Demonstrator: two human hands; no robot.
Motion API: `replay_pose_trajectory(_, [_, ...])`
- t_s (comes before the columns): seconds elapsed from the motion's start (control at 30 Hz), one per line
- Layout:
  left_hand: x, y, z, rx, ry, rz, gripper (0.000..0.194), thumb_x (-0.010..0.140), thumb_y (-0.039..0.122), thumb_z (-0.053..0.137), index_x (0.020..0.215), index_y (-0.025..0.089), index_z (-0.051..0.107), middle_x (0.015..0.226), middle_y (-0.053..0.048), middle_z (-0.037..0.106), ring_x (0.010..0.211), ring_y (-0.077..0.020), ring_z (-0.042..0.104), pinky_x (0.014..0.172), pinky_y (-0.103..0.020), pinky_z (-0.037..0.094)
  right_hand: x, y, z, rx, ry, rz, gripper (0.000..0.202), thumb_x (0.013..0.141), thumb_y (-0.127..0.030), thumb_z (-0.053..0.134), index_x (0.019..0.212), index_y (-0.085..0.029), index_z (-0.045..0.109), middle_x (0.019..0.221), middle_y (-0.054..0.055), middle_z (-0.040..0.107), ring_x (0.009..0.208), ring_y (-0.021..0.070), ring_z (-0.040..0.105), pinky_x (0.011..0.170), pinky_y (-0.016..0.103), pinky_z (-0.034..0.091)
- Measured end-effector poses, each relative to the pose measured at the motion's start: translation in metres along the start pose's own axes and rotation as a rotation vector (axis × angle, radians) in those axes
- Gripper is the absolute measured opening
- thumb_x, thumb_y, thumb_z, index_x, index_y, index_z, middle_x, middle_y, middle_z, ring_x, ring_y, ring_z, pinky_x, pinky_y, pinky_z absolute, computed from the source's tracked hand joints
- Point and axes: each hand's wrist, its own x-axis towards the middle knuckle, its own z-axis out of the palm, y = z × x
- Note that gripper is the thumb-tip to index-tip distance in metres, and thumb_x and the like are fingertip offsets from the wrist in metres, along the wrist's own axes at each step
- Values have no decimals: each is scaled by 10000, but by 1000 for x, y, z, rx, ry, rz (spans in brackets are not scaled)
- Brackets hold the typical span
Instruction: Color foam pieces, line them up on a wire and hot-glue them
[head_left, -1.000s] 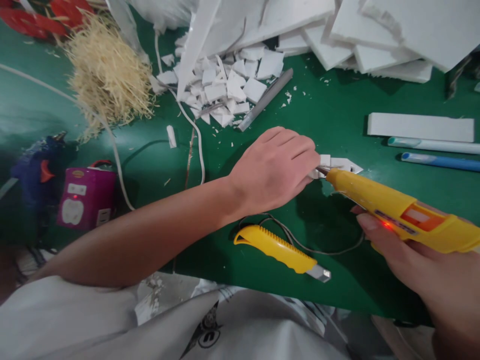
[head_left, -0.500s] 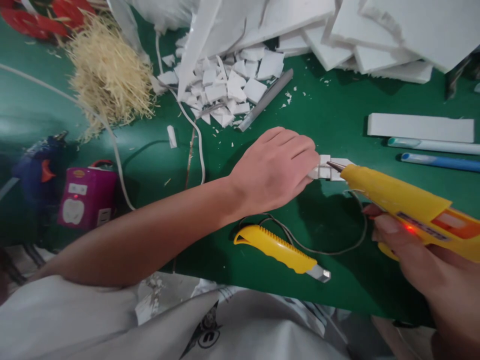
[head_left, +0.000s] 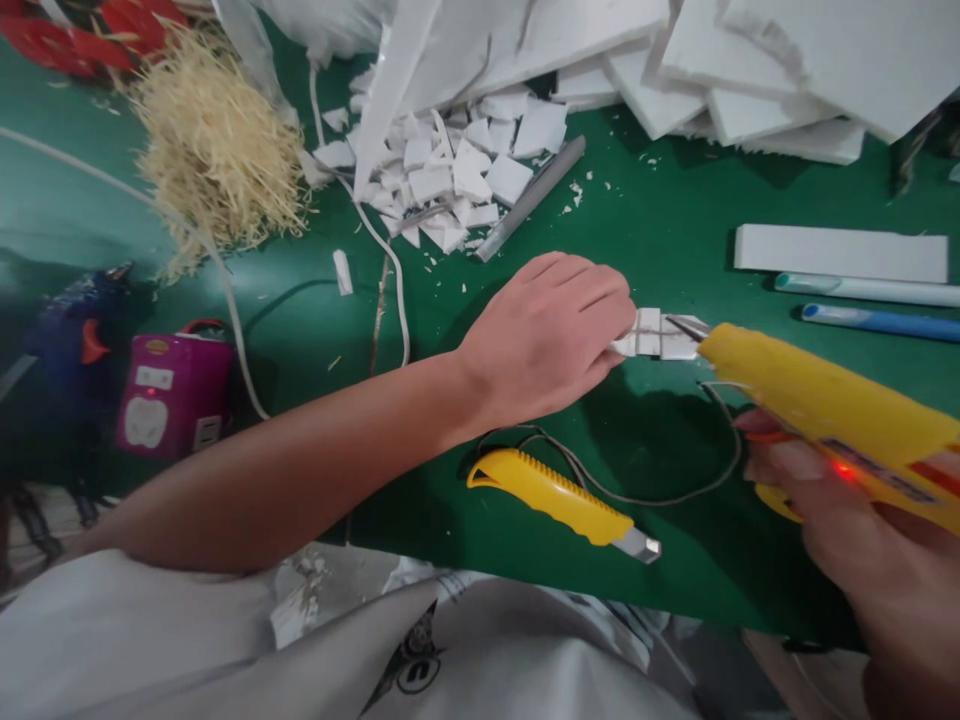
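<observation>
My left hand [head_left: 551, 335] is closed on a row of small white foam pieces [head_left: 651, 334] with a thin cord along the top; its fingertips are hidden under the hand. A yellow glue gun [head_left: 832, 410] with a lit red light is gripped in my right hand [head_left: 855, 520], one finger by its orange trigger. The metal nozzle points left at the right end of the foam row; whether it touches I cannot tell. A loop of thin grey cord [head_left: 667, 502] lies on the table below. Nearer me rests a yellow utility knife [head_left: 555, 497].
Broken white foam bits [head_left: 450, 175] and a grey rod [head_left: 532, 200] lie beyond my left hand. Foam sheets [head_left: 750, 60] are stacked behind. A foam bar [head_left: 840, 252] and two pens sit at right. At left are straw [head_left: 225, 150], a purple power box [head_left: 174, 392] and white cable.
The glue gun, in my right hand, has shifted slightly right, its nozzle moving along the foam row toward the right end. My left hand stays nearly still.
</observation>
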Motion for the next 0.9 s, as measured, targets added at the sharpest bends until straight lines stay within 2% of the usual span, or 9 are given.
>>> replay_pose_trajectory(0.13, [0,0,1,-19,40,2,99,1005,232,566,998,176,647,1144,-83,739,1097,-252,694,997,-420,522,4,25,8,-156,-71,-57,364,903,-630,707,879,-268,735,815,49,794,650,215,750,527,314,571])
replay_pose_trajectory(0.17, [0,0,1,-26,45,1,98,1002,229,567,999,172,647,1147,-84,738,1093,-253,694,996,-420,523,3,29,11,-208,37,-89,393,873,-655,725,822,-266,698,714,33,755,571,198,707,491,310,534])
replay_pose_trajectory(0.2, [0,0,2,-32,44,-3,95,998,224,569,1001,170,647,1151,-86,737,1094,-255,693,995,-421,524,2,32,14,-227,36,-94,381,866,-641,739,816,-268,684,686,22,740,550,184,689,482,300,514])
replay_pose_trajectory(0.37, [0,-1,2,-45,27,-14,91,993,234,574,1008,178,644,1167,-85,731,1097,-259,687,992,-430,519,0,30,21,-199,-4,-147,443,974,-680,571,807,-279,655,628,4,697,507,151,649,462,286,474])
replay_pose_trajectory(0.47, [0,-1,2,-38,41,-13,94,991,238,577,997,172,644,1151,-84,731,1079,-260,686,985,-423,517,3,25,16,-173,63,-150,464,959,-707,578,837,-274,690,685,21,730,551,180,680,478,310,503])
replay_pose_trajectory(0.63, [0,-1,2,-42,37,-10,73,979,220,574,979,179,635,1155,-79,727,1102,-257,683,1009,-414,509,2,0,6,-54,5,43,199,918,-505,758,916,-306,750,872,25,805,769,224,763,680,372,609])
replay_pose_trajectory(0.67, [0,-1,2,-45,31,-13,67,976,217,575,978,181,631,1163,-79,726,1110,-257,682,1019,-417,506,1,-6,5,-12,64,100,173,933,-484,746,928,-311,748,888,28,806,796,229,768,715,386,619])
replay_pose_trajectory(0.77, [0,0,2,-52,11,-32,65,975,230,576,1005,189,618,1175,-78,728,1111,-257,681,1035,-424,499,-2,-20,7,59,165,284,246,931,-564,718,901,-321,729,870,37,778,766,233,738,705,419,607])
replay_pose_trajectory(0.9, [1,2,1,-44,-11,-84,145,983,231,558,1117,208,607,1199,-66,730,1144,-258,672,1050,-424,488,-4,-19,8,177,175,411,336,875,-642,742,875,-310,694,866,62,748,687,249,697,620,459,556])
